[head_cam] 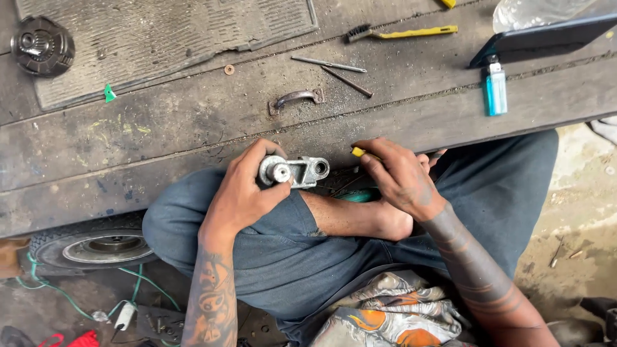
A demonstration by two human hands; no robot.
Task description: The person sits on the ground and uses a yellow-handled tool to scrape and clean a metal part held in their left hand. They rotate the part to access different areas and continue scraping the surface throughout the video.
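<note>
The left hand [247, 193] is closed around a grey metal bracket part [294, 171], holding it just above the person's knee, at the near edge of the wooden platform [160, 141]. The long axis of this part lies almost level from left to right; its round shiny end faces the camera inside the fingers, and the end with a hole points to the right hand [398, 180]. The right hand is closed in a pinch on a small yellow-tipped tool [357, 152], whose tip points left, toward the part but apart from it. The person sits cross-legged in grey trousers, one bare foot between the hands. The platform is made of dark, worn planks with metal dust and carries one handle [297, 97], two thin metal rods [337, 71], one copper washer [229, 69], one wire brush with yellow handle [402, 32], one blue lighter [495, 90], one dark phone [546, 38], one rubber mat [167, 38] and one round metal housing [42, 45]. Below the platform one small wheel [96, 247] stands on a dirty concrete floor [578, 212], with green wire [77, 295] near it.
</note>
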